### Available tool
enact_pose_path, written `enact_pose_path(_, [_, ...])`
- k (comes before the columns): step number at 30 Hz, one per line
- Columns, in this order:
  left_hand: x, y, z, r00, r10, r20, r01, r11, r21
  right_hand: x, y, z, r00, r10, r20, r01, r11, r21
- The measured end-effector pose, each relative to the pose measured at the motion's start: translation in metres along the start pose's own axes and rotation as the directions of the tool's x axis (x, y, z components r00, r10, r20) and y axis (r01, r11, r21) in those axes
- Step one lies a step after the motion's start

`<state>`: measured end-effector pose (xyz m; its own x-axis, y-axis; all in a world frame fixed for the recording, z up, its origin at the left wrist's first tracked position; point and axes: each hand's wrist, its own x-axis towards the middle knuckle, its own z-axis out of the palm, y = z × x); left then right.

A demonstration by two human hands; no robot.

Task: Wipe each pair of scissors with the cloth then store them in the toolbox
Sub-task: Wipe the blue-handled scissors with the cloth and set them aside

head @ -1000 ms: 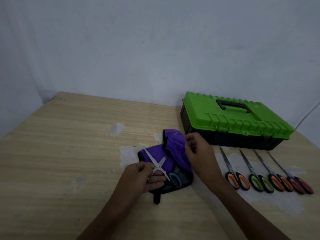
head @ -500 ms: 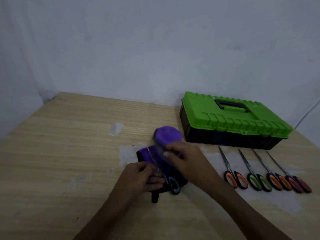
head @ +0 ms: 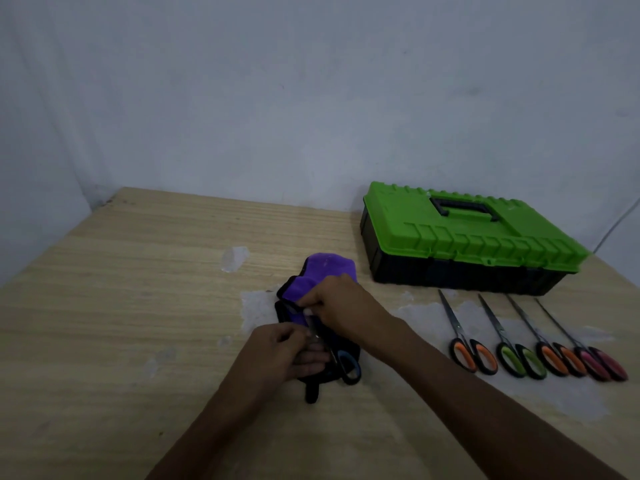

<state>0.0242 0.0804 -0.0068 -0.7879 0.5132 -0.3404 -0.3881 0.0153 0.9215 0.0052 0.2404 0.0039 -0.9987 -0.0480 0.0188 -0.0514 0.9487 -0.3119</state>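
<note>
A purple cloth with black edging (head: 322, 271) lies on the wooden table (head: 138, 289), folded over a pair of blue-handled scissors (head: 346, 367). Only the handle loops and a bit of blade show. My left hand (head: 284, 351) holds the scissors near the handles, fingers curled over them. My right hand (head: 343, 306) grips the folded cloth over the blades. The green-lidded toolbox (head: 464, 233) sits shut at the back right. Several more scissors lie in a row before it: orange (head: 471, 353), green (head: 519, 360), orange (head: 557, 358) and pink (head: 602, 363).
A grey wall runs close behind the table. A thin white cable (head: 620, 220) hangs at the far right behind the toolbox. Pale worn patches (head: 235, 258) mark the tabletop.
My right hand has pulled the cloth's far flap down and to the left over the scissor blades, which lay bare a second ago. My left hand has stayed on the handles.
</note>
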Motion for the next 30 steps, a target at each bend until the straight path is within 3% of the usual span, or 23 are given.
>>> enact_pose_path(3, [-0.004,0.001,-0.001,1.0,0.004,-0.022,-0.005,1.0,-0.023,0.007,0.004,0.006,0.993,0.031,-0.111,-0.032,0.999,-0.003])
enact_pose_path(5, [-0.008,0.002,-0.001,0.999,0.004,-0.034,-0.006,0.998,-0.055,0.002,0.011,0.002,0.962,0.08,-0.261,-0.074,0.997,0.032])
enact_pose_path(7, [-0.01,0.001,-0.002,0.999,0.007,-0.034,-0.01,0.997,-0.07,-0.011,0.02,-0.01,0.892,0.181,-0.414,-0.113,0.976,0.184])
enact_pose_path(9, [-0.008,0.001,-0.002,0.999,0.008,-0.032,-0.011,0.997,-0.079,-0.032,0.024,-0.019,0.85,0.222,-0.478,-0.08,0.951,0.299])
enact_pose_path(11, [-0.007,0.0,0.0,1.0,0.012,-0.028,-0.014,0.997,-0.07,-0.055,0.02,-0.021,0.891,0.145,-0.43,-0.018,0.958,0.286])
enact_pose_path(13, [-0.005,-0.001,0.001,1.0,0.02,-0.024,-0.021,0.999,-0.046,-0.074,0.011,-0.009,0.96,0.001,-0.279,0.051,0.982,0.18])
enact_pose_path(16, [-0.003,-0.002,0.001,0.999,0.026,-0.036,-0.027,0.999,-0.017,-0.075,0.017,0.011,0.969,-0.118,-0.217,0.115,0.993,-0.024])
enact_pose_path(18, [-0.003,-0.002,0.001,0.999,0.025,-0.044,-0.026,0.999,-0.018,-0.058,0.03,0.017,0.97,-0.113,-0.213,0.092,0.99,-0.108])
enact_pose_path(22, [-0.007,-0.001,0.0,0.998,0.03,-0.048,-0.033,0.998,-0.05,-0.025,0.043,0.014,0.986,0.065,-0.155,-0.088,0.985,-0.149])
enact_pose_path(24, [-0.009,0.0,-0.001,0.998,0.035,-0.045,-0.039,0.997,-0.072,-0.021,0.043,0.007,0.966,0.146,-0.212,-0.159,0.986,-0.048])
enact_pose_path(26, [-0.01,0.001,-0.002,0.998,0.039,-0.041,-0.043,0.995,-0.09,-0.027,0.042,-0.001,0.919,0.247,-0.306,-0.203,0.965,0.168])
enact_pose_path(28, [-0.011,0.001,-0.002,0.998,0.042,-0.04,-0.046,0.994,-0.095,-0.037,0.038,-0.007,0.867,0.33,-0.374,-0.177,0.905,0.388])
enact_pose_path(30, [-0.009,0.0,-0.001,0.998,0.045,-0.037,-0.048,0.996,-0.076,-0.049,0.029,-0.011,0.871,0.304,-0.386,-0.121,0.894,0.432])
